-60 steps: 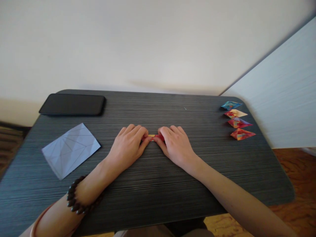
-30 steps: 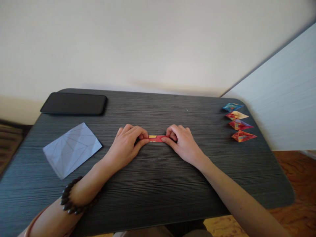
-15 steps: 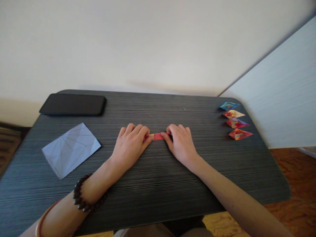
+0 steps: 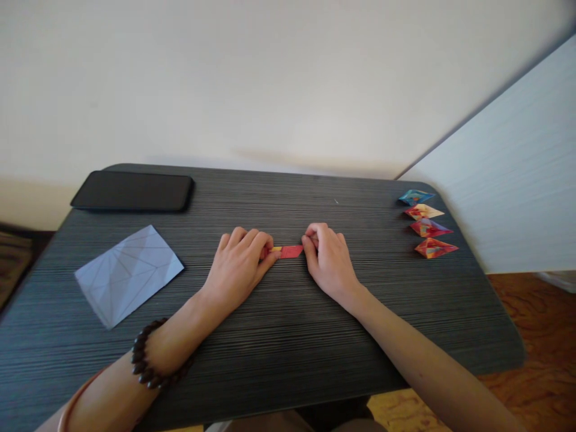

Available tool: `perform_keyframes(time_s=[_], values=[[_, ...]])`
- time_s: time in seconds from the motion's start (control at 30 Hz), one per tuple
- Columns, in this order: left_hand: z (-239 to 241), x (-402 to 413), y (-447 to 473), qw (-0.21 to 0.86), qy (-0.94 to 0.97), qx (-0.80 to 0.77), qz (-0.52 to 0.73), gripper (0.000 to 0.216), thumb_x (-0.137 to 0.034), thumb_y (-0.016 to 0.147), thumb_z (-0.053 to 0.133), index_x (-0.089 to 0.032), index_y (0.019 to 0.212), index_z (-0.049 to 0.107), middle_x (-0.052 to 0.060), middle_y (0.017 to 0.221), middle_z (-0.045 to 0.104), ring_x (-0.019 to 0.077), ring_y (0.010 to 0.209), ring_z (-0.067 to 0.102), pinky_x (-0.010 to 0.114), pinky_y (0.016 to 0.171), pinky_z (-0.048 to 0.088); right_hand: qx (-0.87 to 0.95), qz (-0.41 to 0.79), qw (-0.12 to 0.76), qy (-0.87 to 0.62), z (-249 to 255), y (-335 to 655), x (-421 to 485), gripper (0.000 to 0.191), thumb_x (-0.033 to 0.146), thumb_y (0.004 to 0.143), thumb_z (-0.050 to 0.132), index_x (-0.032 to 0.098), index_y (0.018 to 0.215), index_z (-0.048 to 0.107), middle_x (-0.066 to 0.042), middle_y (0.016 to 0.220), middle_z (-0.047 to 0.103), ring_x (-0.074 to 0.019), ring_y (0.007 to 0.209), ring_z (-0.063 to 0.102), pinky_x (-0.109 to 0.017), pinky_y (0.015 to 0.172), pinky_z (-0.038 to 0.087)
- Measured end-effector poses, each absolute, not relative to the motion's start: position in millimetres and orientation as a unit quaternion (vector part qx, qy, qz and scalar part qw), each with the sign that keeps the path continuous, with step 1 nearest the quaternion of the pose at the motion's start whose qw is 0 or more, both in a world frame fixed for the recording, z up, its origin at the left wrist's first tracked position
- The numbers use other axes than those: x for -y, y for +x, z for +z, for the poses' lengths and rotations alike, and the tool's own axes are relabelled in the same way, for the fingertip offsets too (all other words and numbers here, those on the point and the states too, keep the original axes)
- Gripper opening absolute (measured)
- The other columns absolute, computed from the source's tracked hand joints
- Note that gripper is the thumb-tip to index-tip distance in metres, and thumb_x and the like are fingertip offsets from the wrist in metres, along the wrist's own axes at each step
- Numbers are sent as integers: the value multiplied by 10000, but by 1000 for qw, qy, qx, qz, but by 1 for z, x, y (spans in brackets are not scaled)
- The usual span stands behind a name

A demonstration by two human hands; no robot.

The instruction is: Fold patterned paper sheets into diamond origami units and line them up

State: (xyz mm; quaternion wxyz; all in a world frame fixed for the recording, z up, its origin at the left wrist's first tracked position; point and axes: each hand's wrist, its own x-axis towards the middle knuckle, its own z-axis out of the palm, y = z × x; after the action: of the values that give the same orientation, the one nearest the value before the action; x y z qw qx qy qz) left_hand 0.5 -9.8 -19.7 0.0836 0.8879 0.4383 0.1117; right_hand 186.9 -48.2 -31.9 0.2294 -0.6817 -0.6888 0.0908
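Observation:
A narrow folded strip of red and yellow paper (image 4: pixel 291 251) lies low over the middle of the dark table (image 4: pixel 288 336). My left hand (image 4: pixel 242 258) pinches its left part between thumb and fingers, hiding that end. The strip's right end shows as a slanted red tip. Right at this tip, the thumb and forefinger of my right hand (image 4: pixel 330 258) are pressed together. Whether they grip the tip or only touch it is hard to make out.
A creased pale paper sheet (image 4: pixel 130 276) lies at the left, below a black phone-like slab (image 4: pixel 132 191). Several folded paper pieces stand in a column at the right, among them a blue one (image 4: pixel 416 197) and a red-orange one (image 4: pixel 434 248). A wall (image 4: pixel 288 78) rises behind the table.
My right thumb and fingertips have slid off the strip's top to its right tip, so more of the red end shows. My left hand keeps its pinch almost unmoved.

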Motion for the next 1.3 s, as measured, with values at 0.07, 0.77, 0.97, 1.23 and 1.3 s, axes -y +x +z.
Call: perform_keyframes(time_s=[0.07,0.77,0.97,1.23,1.3], values=[[-21,10,0,84,887,-437,126,196,-373,903,495,-201,972,558,60,957,584,237,908,474,368,774,383,705,89,228,-665,-31,186,49,201,328,914,458,173,1037,494,-60,910,611,-201,830,544,-327,739,347],[-23,7,-5,248,849,-400,240,172,-240,871,555,-195,1030,511,32,959,618,179,892,570,348,821,461,738,163,271,-596,-26,190,48,120,315,888,546,197,875,557,-27,874,615,-176,823,513,-303,742,376],[-21,5,-6,256,872,-352,222,137,-263,896,527,-210,963,634,27,935,683,184,888,590,349,839,444,756,203,289,-551,-23,191,49,179,377,883,555,210,924,604,-16,867,661,-161,803,545,-295,753,382],[-18,5,-4,306,824,-418,230,100,-276,833,616,-240,845,709,-15,815,703,157,768,612,296,754,461,753,218,326,-528,-22,188,48,227,338,913,512,194,834,669,-10,804,686,-145,757,552,-288,743,403],[-17,4,-4,316,817,-424,228,105,-295,825,623,-240,841,711,-14,810,703,154,748,618,291,744,467,741,230,338,-533,-21,189,47,217,345,898,535,201,818,677,-8,784,688,-143,734,554,-286,725,409]])
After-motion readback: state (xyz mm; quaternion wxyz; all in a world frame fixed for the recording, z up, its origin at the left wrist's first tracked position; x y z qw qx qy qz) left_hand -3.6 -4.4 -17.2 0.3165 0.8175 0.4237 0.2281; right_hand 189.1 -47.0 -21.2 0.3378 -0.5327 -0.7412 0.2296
